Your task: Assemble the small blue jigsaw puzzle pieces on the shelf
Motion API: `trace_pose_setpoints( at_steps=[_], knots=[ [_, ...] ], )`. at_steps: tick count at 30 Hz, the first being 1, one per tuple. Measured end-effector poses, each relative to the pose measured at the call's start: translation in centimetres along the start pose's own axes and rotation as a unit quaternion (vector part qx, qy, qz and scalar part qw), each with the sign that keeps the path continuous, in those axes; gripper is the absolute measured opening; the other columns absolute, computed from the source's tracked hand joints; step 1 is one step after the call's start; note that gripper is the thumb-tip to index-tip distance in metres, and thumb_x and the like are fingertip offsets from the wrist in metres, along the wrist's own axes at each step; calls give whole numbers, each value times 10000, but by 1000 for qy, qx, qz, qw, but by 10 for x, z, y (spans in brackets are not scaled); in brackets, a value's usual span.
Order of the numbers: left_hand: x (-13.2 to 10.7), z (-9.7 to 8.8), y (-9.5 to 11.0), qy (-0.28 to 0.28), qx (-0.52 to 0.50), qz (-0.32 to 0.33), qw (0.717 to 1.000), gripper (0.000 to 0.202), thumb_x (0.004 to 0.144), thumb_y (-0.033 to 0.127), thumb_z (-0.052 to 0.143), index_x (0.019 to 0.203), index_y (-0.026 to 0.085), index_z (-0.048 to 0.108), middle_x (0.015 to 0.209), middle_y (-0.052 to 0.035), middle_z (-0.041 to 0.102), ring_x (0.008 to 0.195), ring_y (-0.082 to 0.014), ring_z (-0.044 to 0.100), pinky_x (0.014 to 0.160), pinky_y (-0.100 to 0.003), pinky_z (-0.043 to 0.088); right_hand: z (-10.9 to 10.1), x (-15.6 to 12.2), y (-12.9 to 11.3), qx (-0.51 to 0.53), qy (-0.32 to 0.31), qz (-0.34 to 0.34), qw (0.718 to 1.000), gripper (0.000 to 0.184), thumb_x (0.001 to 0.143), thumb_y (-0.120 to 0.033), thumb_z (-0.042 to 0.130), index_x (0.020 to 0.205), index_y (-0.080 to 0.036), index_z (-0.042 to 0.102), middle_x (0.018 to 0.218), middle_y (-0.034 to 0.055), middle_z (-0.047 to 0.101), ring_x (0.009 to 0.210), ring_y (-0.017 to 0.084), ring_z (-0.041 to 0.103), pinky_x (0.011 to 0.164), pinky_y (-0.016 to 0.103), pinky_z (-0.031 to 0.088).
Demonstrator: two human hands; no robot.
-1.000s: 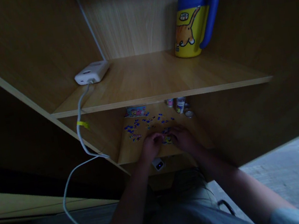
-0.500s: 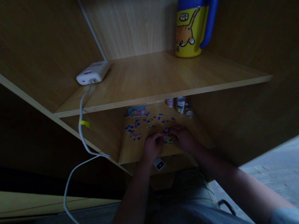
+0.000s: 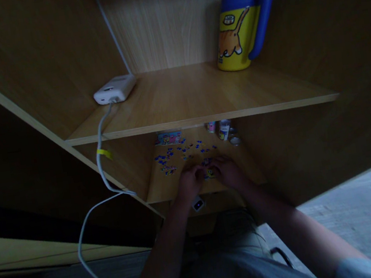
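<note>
On a dim wooden desk (image 3: 158, 190) below a shelf, my left hand (image 3: 188, 183) and my right hand (image 3: 226, 173) rest close together with curled fingers. Between their fingertips sits a small cluster of joined puzzle pieces (image 3: 208, 173), and both hands pinch at it. Loose blue puzzle pieces (image 3: 174, 154) lie scattered just beyond the hands. A printed picture card (image 3: 168, 138) lies at the back of the desk. The light is too low to make out single pieces.
A wooden shelf (image 3: 200, 120) hangs over the desk, carrying a white power bank (image 3: 114, 89) with a white cable (image 3: 100, 164) trailing down left, and a blue-and-yellow jug (image 3: 240, 22). Small bottles (image 3: 223, 129) stand at the desk's back right. A small device (image 3: 197, 203) sits below my left wrist.
Both hands have stayed at the joined pieces, with only slight finger shifts. The view has barely moved.
</note>
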State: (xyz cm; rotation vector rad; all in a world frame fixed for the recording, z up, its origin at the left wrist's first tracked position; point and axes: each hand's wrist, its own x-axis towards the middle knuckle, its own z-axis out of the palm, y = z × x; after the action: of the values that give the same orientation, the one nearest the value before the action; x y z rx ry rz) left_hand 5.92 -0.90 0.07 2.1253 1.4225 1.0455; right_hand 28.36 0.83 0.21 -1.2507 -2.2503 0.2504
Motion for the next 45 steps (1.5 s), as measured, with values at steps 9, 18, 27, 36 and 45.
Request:
trace_pose_setpoints(
  at_steps=[9, 18, 27, 36, 45],
  knots=[
    [2, 2, 4, 2, 27, 12, 1000, 76, 996, 213, 775, 1033, 243, 834, 1032, -83, 781, 1076, -290, 731, 1042, -460, 597, -3, 1, -3, 9, -6, 1, 1000, 265, 1027, -99, 639, 1155, -247, 817, 1184, 66, 831, 1136, 254, 719, 1109, 418, 524],
    [2, 4, 1, -14, 54, 17, 998, 162, 932, 192, 856, 1079, 247, 813, 1113, -84, 792, 1140, -311, 727, 1096, -491, 568, -3, 1, -4, 9, -2, 2, 1000, 250, 1030, -103, 644, 1130, -245, 824, 1195, 71, 832, 1139, 256, 721, 1103, 414, 528],
    [-2, 1, 3, -23, -85, -42, 995, 98, 981, 172, 752, 1006, 265, 770, 997, -13, 836, 946, -220, 784, 927, -353, 617, -3, 0, -4, 5, -5, -4, 1000, 253, 1044, -114, 640, 1162, -248, 819, 1204, 66, 831, 1134, 250, 722, 1105, 415, 520],
    [-2, -4, -1, 52, -137, -87, 985, 65, 1006, 291, 759, 957, 248, 756, 956, -21, 839, 899, -206, 796, 883, -338, 629, -2, -1, -2, 8, 2, -1, 1000, 257, 1046, -119, 633, 1165, -252, 818, 1194, 63, 828, 1144, 254, 709, 1107, 418, 521],
    [-2, -8, 4, 20, -121, -63, 990, 141, 1045, 253, 681, 1034, 268, 820, 1052, -23, 877, 992, -226, 825, 955, -356, 638, -2, 0, -3, 16, 1, -3, 1000, 270, 1063, -128, 641, 1191, -268, 833, 1223, 54, 832, 1167, 247, 715, 1141, 417, 511]
  ],
)
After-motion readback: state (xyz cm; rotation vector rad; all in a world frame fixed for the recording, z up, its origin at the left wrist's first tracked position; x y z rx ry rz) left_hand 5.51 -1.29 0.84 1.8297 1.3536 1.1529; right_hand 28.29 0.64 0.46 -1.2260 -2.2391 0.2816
